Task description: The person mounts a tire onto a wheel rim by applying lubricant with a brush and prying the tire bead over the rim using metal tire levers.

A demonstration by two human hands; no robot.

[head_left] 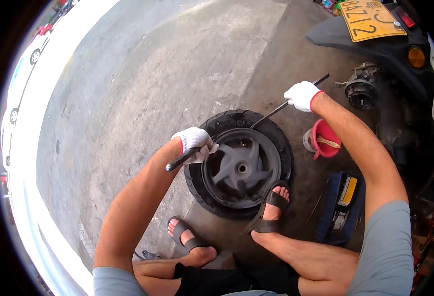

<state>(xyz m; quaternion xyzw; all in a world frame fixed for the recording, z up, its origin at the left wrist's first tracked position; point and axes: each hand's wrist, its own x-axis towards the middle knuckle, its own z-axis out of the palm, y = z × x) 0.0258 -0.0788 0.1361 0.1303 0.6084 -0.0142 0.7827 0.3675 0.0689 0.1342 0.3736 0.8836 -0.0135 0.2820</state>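
Observation:
A black tire on a grey five-spoke rim (238,166) lies flat between my sandaled feet, my right foot (271,212) resting at its lower right edge. My left hand (196,145), in a white glove, is closed on a dark tire lever (180,159) at the tire's upper left, the lever's rounded end sticking out toward me. My right hand (301,96), gloved too, grips a long dark pry bar (271,114) that slants down from upper right to the top of the rim. How far either tool's tip goes under the bead is hard to see.
A red pot with a brush (325,130) stands right of the tire, below a metal mechanical part (361,89). A blue tool case (340,207) lies at lower right. A scooter's black rear fender (325,34) with a yellow plate overhangs the upper right. Cars (34,55) stand beyond the floor's left edge.

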